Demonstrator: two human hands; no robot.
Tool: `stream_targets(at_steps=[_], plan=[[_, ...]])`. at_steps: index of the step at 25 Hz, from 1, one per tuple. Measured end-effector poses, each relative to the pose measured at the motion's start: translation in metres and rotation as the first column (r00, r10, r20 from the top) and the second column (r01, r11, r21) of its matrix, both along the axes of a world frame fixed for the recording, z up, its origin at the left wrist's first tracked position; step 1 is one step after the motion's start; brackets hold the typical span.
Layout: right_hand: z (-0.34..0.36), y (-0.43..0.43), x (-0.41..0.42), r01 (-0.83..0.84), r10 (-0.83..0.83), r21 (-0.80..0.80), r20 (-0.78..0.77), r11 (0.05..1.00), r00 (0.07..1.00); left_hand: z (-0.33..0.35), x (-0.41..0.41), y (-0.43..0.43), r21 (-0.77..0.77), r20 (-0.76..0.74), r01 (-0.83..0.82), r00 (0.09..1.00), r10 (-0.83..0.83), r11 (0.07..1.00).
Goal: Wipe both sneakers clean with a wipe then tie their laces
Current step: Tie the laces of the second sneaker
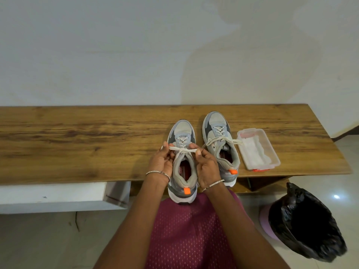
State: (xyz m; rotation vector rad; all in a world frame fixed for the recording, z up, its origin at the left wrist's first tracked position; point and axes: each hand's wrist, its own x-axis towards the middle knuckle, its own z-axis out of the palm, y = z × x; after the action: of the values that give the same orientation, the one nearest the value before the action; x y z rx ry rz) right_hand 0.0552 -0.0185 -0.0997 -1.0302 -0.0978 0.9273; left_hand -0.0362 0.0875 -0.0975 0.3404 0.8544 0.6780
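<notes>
One sneaker (182, 127) lengthwise, toe to wall (174, 45), laces (183, 150) pinched by left hand (161, 164) and right hand (206, 166).

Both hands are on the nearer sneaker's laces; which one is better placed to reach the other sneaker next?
Right, probably: the right hand pinches the white lace directly beside the second grey sneaker, while the left hand sits beyond the grey sneaker being tied.

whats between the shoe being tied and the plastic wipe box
The second sneaker stands between them on the bench, beside the wipe box, in the head view.
</notes>
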Motion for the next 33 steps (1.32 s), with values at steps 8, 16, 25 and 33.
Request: stream_targets(at_steps=[8, 16, 25, 33], plan=[[-0.008, 0.009, 0.0, 0.121, -0.122, -0.017, -0.26, 0.992, 0.958, -0.018, -0.001, -0.006, -0.09, 0.249, -0.13, 0.957, 0.149, 0.987], [-0.008, 0.022, -0.002, 0.222, -0.241, -0.102, -0.234, 0.97, 0.942, -0.014, 0.003, -0.008, -0.151, 0.176, -0.191, 0.96, 0.216, 0.97], [0.004, 0.022, -0.007, 0.246, -0.257, -0.199, -0.034, 0.949, 0.966, -0.006, 0.003, -0.01, -0.07, 0.124, -0.161, 0.978, 0.169, 0.984], [0.066, -0.035, -0.016, 0.263, 0.151, -0.421, 0.728, 0.868, 0.668, 0.045, -0.053, -0.046, 0.685, -0.632, 0.408, 0.746, 0.213, 0.603]])
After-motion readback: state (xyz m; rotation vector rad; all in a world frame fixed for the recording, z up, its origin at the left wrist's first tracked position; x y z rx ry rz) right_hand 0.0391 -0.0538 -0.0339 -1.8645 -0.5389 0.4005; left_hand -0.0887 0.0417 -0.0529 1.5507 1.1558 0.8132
